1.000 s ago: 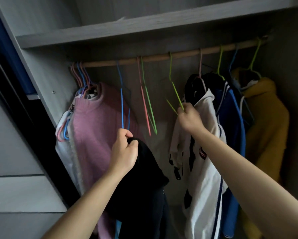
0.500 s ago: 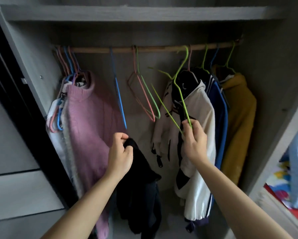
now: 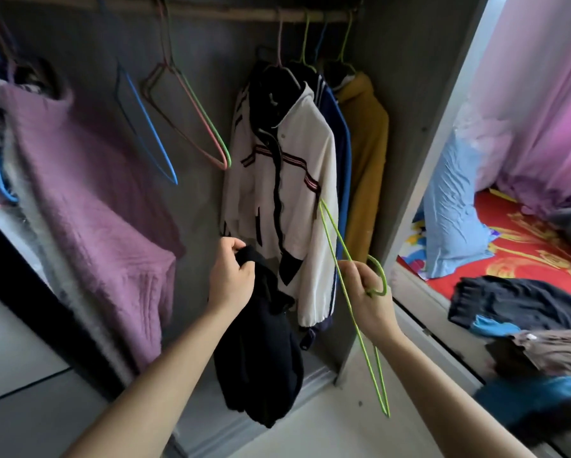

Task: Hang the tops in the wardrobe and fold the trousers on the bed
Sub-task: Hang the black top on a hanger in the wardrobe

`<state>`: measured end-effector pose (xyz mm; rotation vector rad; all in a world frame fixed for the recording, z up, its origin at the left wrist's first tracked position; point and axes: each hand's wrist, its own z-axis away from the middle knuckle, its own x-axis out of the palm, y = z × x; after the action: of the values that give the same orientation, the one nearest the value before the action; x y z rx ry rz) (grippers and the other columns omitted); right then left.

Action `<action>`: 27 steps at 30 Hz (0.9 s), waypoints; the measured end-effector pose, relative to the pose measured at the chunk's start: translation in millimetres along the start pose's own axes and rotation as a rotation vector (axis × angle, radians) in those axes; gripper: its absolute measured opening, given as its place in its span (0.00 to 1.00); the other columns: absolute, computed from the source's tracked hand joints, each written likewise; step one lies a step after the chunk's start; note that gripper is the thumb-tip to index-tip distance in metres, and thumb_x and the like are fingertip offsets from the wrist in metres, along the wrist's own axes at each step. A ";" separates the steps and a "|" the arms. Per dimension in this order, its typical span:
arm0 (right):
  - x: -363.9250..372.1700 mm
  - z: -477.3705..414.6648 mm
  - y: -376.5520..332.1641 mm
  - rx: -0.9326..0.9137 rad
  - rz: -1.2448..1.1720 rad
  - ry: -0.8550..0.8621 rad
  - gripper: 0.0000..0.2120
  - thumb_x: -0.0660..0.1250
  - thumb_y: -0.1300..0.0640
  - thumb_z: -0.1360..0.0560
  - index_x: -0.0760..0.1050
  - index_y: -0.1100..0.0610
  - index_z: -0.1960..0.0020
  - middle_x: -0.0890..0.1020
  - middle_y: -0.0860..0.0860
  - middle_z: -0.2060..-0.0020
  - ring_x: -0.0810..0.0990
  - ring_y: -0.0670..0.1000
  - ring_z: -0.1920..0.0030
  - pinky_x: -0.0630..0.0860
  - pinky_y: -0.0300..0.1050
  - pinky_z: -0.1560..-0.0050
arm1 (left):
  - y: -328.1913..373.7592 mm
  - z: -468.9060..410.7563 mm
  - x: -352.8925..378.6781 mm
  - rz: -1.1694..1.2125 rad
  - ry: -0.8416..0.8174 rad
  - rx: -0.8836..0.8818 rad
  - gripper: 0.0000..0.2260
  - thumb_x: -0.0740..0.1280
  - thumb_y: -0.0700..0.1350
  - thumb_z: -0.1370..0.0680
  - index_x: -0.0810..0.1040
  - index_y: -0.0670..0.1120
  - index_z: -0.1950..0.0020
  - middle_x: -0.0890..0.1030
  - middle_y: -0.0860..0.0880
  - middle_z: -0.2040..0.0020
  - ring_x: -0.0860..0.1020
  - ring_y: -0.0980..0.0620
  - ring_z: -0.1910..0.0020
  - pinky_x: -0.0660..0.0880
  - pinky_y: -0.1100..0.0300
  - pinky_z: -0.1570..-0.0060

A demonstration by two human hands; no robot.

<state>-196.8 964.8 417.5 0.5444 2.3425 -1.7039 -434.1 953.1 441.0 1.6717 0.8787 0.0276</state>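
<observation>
My left hand [image 3: 231, 276] grips a black top [image 3: 261, 352] by its upper edge; the garment hangs down in front of the open wardrobe. My right hand [image 3: 370, 297] holds a green wire hanger [image 3: 360, 332] near its hook, off the rail, its frame slanting from the white jacket down to the floor side. The wooden rail [image 3: 231, 13] runs along the top. On it hang a pink sweater [image 3: 79, 193], a white striped jacket [image 3: 284, 180], a blue top [image 3: 342, 143] and a mustard top [image 3: 366, 153].
Empty hangers hang mid-rail: a blue hanger [image 3: 148, 127] and a pink-and-green pair [image 3: 194, 117]. The wardrobe's right wall [image 3: 419, 127] stands beside my right hand. To the right, the bed [image 3: 525, 246] holds a blue pillow [image 3: 452, 213] and a pile of dark clothes [image 3: 522, 312].
My right hand has lifted the green hanger off the rail and brought it down and to the right. The view dropped and turned toward the bed. My left hand still holds the black top.
</observation>
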 end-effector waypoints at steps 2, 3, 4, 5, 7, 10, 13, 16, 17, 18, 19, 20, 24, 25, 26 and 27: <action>-18.0 7.6 0.5 0.029 -0.020 -0.101 0.11 0.61 0.50 0.17 0.83 0.47 0.49 0.82 0.52 0.63 0.81 0.50 0.62 0.77 0.41 0.58 | 1.8 1.6 7.8 -0.018 -0.030 -0.012 0.12 0.63 0.34 0.27 0.70 0.46 0.47 0.78 0.49 0.51 0.76 0.45 0.53 0.69 0.54 0.53; -27.4 9.9 -1.8 0.045 -0.051 -0.165 0.12 0.61 0.50 0.17 0.84 0.48 0.49 0.80 0.53 0.68 0.78 0.53 0.66 0.75 0.42 0.63 | 3.3 1.5 11.8 -0.043 -0.035 -0.014 0.12 0.63 0.34 0.28 0.70 0.47 0.48 0.78 0.50 0.51 0.76 0.44 0.53 0.70 0.53 0.53; -37.5 11.7 -4.4 0.062 -0.077 -0.234 0.12 0.61 0.50 0.17 0.84 0.48 0.51 0.76 0.51 0.73 0.73 0.52 0.71 0.71 0.40 0.69 | 5.3 1.5 15.2 -0.069 -0.040 -0.018 0.11 0.63 0.35 0.28 0.70 0.47 0.48 0.77 0.50 0.52 0.76 0.43 0.53 0.70 0.52 0.53; -47.0 12.1 -7.0 0.075 -0.082 -0.305 0.13 0.62 0.50 0.17 0.84 0.46 0.52 0.71 0.49 0.75 0.68 0.50 0.73 0.66 0.38 0.72 | 7.2 1.3 18.6 -0.096 -0.050 -0.024 0.11 0.63 0.35 0.27 0.69 0.48 0.49 0.77 0.50 0.53 0.76 0.42 0.53 0.70 0.52 0.54; -65.4 11.0 -13.3 0.078 -0.035 -0.444 0.14 0.61 0.48 0.17 0.85 0.43 0.53 0.67 0.48 0.75 0.65 0.47 0.73 0.63 0.36 0.73 | 10.3 1.0 24.4 -0.161 -0.080 -0.038 0.11 0.63 0.36 0.27 0.68 0.48 0.49 0.76 0.50 0.54 0.77 0.40 0.53 0.72 0.51 0.54; -89.1 5.4 -17.6 0.097 0.029 -0.591 0.15 0.60 0.47 0.17 0.85 0.42 0.54 0.69 0.44 0.76 0.66 0.44 0.75 0.64 0.34 0.74 | 14.3 1.4 29.9 -0.248 -0.105 -0.082 0.10 0.63 0.37 0.26 0.68 0.48 0.49 0.77 0.48 0.54 0.77 0.39 0.53 0.72 0.50 0.55; -111.5 -1.7 -17.8 0.119 0.013 -0.680 0.15 0.61 0.46 0.18 0.85 0.45 0.54 0.70 0.44 0.78 0.66 0.42 0.78 0.64 0.32 0.77 | 26.0 10.4 41.2 -0.346 -0.210 -0.043 0.11 0.61 0.37 0.24 0.68 0.48 0.45 0.78 0.46 0.52 0.77 0.39 0.52 0.74 0.49 0.54; -117.5 -7.3 -15.7 0.099 0.034 -0.713 0.15 0.61 0.45 0.18 0.85 0.43 0.55 0.70 0.44 0.77 0.68 0.42 0.77 0.65 0.32 0.76 | 41.2 25.1 53.0 -0.450 -0.348 0.088 0.17 0.58 0.34 0.23 0.68 0.47 0.37 0.79 0.43 0.48 0.77 0.38 0.51 0.71 0.51 0.57; -115.8 -8.3 -15.3 0.090 0.052 -0.727 0.15 0.61 0.45 0.19 0.85 0.43 0.56 0.70 0.45 0.76 0.68 0.42 0.76 0.66 0.32 0.75 | 46.8 31.2 55.9 -0.453 -0.368 0.148 0.18 0.58 0.33 0.24 0.68 0.45 0.36 0.78 0.43 0.46 0.77 0.38 0.49 0.69 0.53 0.56; -112.7 -8.8 -14.4 0.084 0.064 -0.743 0.15 0.61 0.45 0.19 0.85 0.44 0.56 0.70 0.45 0.75 0.68 0.44 0.74 0.67 0.33 0.74 | 53.3 36.9 57.8 -0.447 -0.377 0.211 0.18 0.59 0.32 0.25 0.69 0.44 0.37 0.78 0.43 0.44 0.76 0.39 0.47 0.69 0.54 0.54; -108.6 -8.6 -12.9 0.091 0.067 -0.759 0.16 0.61 0.45 0.19 0.85 0.45 0.56 0.70 0.46 0.75 0.68 0.46 0.73 0.67 0.35 0.72 | 59.9 41.5 58.4 -0.437 -0.380 0.271 0.19 0.59 0.30 0.27 0.71 0.42 0.38 0.77 0.43 0.43 0.76 0.41 0.46 0.69 0.54 0.51; -104.6 -7.8 -11.6 0.118 0.061 -0.769 0.17 0.61 0.45 0.19 0.86 0.48 0.56 0.70 0.46 0.75 0.68 0.47 0.74 0.67 0.36 0.72 | 65.8 44.9 57.8 -0.430 -0.379 0.322 0.19 0.59 0.29 0.28 0.72 0.41 0.39 0.77 0.43 0.43 0.75 0.42 0.44 0.69 0.54 0.47; -98.8 -7.3 -10.1 0.263 -0.072 -0.763 0.20 0.61 0.48 0.18 0.85 0.58 0.58 0.66 0.49 0.76 0.63 0.47 0.79 0.63 0.37 0.78 | 76.5 47.5 40.4 -0.445 -0.309 0.434 0.20 0.60 0.27 0.31 0.76 0.41 0.43 0.73 0.46 0.46 0.73 0.46 0.45 0.68 0.59 0.44; -100.6 -9.0 -12.9 0.267 -0.129 -0.768 0.20 0.61 0.48 0.18 0.85 0.59 0.58 0.65 0.50 0.76 0.61 0.48 0.78 0.61 0.37 0.78 | 77.1 46.6 32.8 -0.484 -0.262 0.458 0.21 0.61 0.27 0.32 0.77 0.41 0.43 0.72 0.46 0.46 0.72 0.46 0.45 0.69 0.58 0.43; -103.4 -11.6 -17.4 0.259 -0.190 -0.769 0.20 0.62 0.49 0.18 0.84 0.60 0.58 0.64 0.50 0.75 0.59 0.48 0.77 0.59 0.38 0.77 | 77.5 44.7 25.2 -0.554 -0.198 0.490 0.21 0.63 0.27 0.32 0.78 0.41 0.42 0.71 0.44 0.46 0.72 0.44 0.45 0.70 0.55 0.42; -106.4 -14.5 -22.7 0.244 -0.249 -0.768 0.19 0.62 0.48 0.19 0.84 0.59 0.58 0.63 0.50 0.75 0.58 0.48 0.77 0.57 0.38 0.77 | 77.5 42.0 18.1 -0.620 -0.125 0.503 0.20 0.65 0.28 0.32 0.79 0.41 0.41 0.72 0.43 0.47 0.72 0.42 0.46 0.72 0.50 0.42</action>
<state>-107.9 953.2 480.8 -0.3482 1.7048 -1.8627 -361.0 926.0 486.1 1.7532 1.3471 -0.7662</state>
